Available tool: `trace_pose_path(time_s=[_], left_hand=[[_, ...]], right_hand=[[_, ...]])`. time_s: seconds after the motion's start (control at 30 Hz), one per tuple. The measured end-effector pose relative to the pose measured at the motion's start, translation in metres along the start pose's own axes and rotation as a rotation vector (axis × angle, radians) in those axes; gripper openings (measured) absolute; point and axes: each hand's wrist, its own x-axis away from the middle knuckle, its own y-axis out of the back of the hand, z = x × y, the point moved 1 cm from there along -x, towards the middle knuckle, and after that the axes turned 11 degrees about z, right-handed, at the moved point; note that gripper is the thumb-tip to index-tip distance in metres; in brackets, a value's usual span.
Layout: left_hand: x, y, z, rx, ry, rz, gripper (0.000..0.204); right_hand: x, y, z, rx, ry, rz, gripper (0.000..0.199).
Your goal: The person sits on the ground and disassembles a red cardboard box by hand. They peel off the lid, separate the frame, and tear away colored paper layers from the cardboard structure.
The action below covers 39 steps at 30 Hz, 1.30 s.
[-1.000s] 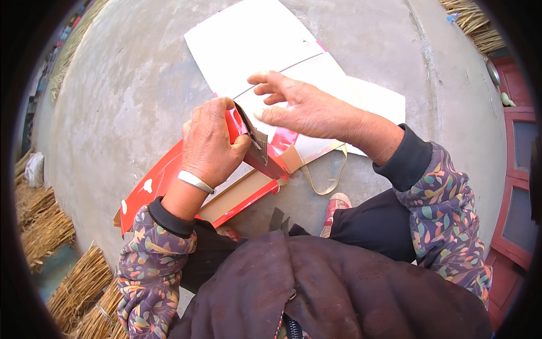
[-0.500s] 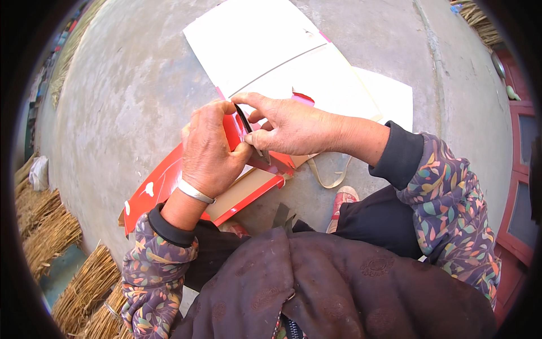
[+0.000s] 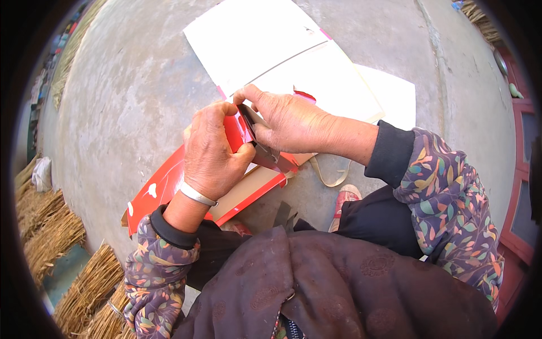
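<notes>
A red cardboard box (image 3: 148, 199) with white patches lies at a slant in front of me, its tan inner side (image 3: 245, 195) facing up near my legs. My left hand (image 3: 209, 150), with a pale bracelet at its wrist, is closed on the box's upper corner, fingers over the top and thumb against the red edge. My right hand (image 3: 291, 121) bends round the dark grey edge of the same corner, its thumb on the grey panel (image 3: 264, 153). The other right fingertips are partly hidden behind that edge.
Large white cardboard sheets (image 3: 254, 42) lie beyond my hands, one with a red-edged tear. A cream strap (image 3: 331, 182) curls by my red shoe (image 3: 344, 198). Straw bundles (image 3: 53, 226) lie at left, with a white bag (image 3: 42, 174). Red-framed doors (image 3: 516, 226) stand at right.
My right thumb has shifted from the pink-red edge onto the grey panel. More of the red corner and grey side now shows between my hands. My left hand keeps its hold.
</notes>
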Motion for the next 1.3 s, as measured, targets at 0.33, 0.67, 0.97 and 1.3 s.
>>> trace_pose_path(time_s=[0.33,0.67,0.97,1.3], left_hand=[[0.001,-0.002,-0.004,-0.023,-0.029,0.009,0.049],[-0.002,0.0,-0.003,-0.167,-0.078,0.09,0.039],[-0.001,-0.002,-0.004,-0.362,-0.431,0.107,0.017],[0.001,-0.004,-0.003,-0.403,-0.431,0.106,0.024]], right_hand=[[-0.015,-0.005,-0.009,-0.092,-0.254,0.067,0.053],[-0.023,0.002,-0.005,0.276,-0.315,0.151,0.033],[-0.021,-0.004,-0.021,0.193,-0.238,0.136,0.036],[-0.022,-0.002,-0.021,0.217,-0.18,0.143,0.034]])
